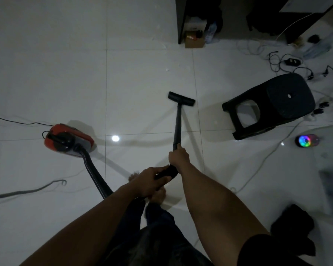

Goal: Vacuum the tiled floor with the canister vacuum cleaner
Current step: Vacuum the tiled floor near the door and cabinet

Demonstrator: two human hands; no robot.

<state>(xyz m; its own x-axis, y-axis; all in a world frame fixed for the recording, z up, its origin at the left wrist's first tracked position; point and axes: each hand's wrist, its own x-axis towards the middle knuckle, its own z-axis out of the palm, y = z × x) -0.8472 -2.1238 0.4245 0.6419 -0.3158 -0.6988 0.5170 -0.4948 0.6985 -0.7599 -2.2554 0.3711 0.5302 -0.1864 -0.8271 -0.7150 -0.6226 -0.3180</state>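
Observation:
A red and black canister vacuum (68, 140) sits on the white tiled floor (138, 70) at the left. Its black hose (94, 173) runs down to the handle. The black wand (177, 125) reaches forward to the floor head (181, 98), which lies flat on the tiles ahead of me. My right hand (179, 155) grips the wand high up. My left hand (154, 179) holds the curved handle just behind it. Small white specks lie on the tiles beyond the head.
A black plastic stool (271, 106) lies tipped over at the right. Tangled cables (281, 60) and a glowing multicoloured gadget (306, 140) lie near it. A dark cabinet (183, 18) with a cardboard box (194, 39) stands at the back. The power cord (19, 122) trails left. Dark cloth (294, 229) lies bottom right.

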